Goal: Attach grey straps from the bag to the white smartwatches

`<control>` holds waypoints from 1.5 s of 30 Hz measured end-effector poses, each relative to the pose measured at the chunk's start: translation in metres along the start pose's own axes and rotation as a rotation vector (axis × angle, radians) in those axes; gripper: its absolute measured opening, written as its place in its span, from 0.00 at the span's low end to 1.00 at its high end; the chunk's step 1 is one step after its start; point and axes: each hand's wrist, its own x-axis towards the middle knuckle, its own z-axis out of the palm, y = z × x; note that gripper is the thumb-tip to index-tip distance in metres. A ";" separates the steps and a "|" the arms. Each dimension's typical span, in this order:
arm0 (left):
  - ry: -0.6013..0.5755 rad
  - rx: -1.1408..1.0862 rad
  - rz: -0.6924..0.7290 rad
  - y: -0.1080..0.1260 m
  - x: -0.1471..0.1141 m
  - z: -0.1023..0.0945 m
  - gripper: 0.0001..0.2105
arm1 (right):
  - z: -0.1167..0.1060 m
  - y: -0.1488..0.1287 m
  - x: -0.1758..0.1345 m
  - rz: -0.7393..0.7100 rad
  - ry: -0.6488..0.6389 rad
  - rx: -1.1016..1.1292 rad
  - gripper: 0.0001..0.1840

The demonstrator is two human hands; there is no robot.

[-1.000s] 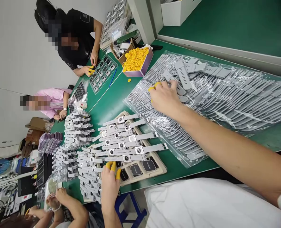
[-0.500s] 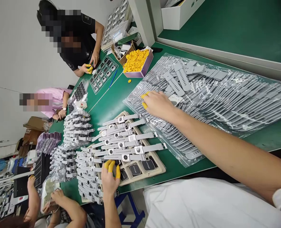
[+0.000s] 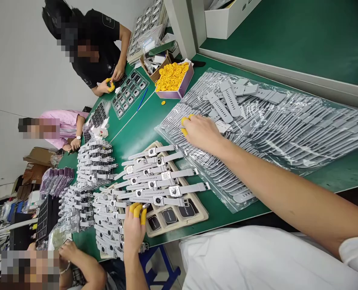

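My left hand, with yellow finger cots, is closed on a small silver-edged watch case, mostly hidden by the fingers. It is beside a beige tray holding dark square watch faces in compartments. Across that tray lie several grey-strapped watches. My right hand, also in yellow cots, reaches over a clear plastic sheet or bag of grey watch straps. Its thumb and finger are bent together at the strap ends; the strap in them is barely visible.
Stacked finished watches stand to the left. A box of yellow finger cots is beyond my right hand, near a blue pen. Co-workers sit around the green table; one handles a part above a clear tray. A grey shelf post rises behind.
The view shifts slightly. My left hand turns a little, and the silver edge now shows at its fingertips. My right hand stays at the straps. A co-worker's head enters at lower left.
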 end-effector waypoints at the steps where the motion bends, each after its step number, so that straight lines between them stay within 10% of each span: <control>1: -0.019 -0.020 -0.006 -0.001 -0.001 -0.006 0.09 | -0.002 -0.001 0.000 0.021 -0.002 0.036 0.19; 5: -0.121 -0.243 -0.138 0.002 0.003 -0.042 0.10 | -0.008 -0.009 -0.002 0.094 0.013 0.270 0.15; 10: 0.319 -0.916 -0.113 0.025 0.065 -0.061 0.11 | -0.010 -0.031 -0.015 0.072 -0.203 1.102 0.11; 15: 0.488 -1.363 -0.047 0.063 0.174 -0.029 0.16 | 0.000 -0.049 -0.029 0.091 -0.525 1.451 0.14; 19: 0.362 -1.504 -0.169 0.080 0.217 0.015 0.19 | 0.011 -0.051 -0.032 0.155 -0.572 1.470 0.17; 25: 0.220 -1.312 -0.101 0.083 0.209 0.062 0.13 | 0.011 -0.054 -0.037 0.184 -0.667 1.497 0.19; 32: 0.196 -0.853 0.194 0.073 0.203 0.059 0.21 | 0.014 -0.054 -0.039 0.198 -0.676 1.460 0.20; 45: 0.248 -0.848 0.147 0.079 0.201 0.059 0.21 | 0.007 -0.053 -0.036 0.308 -0.734 1.581 0.19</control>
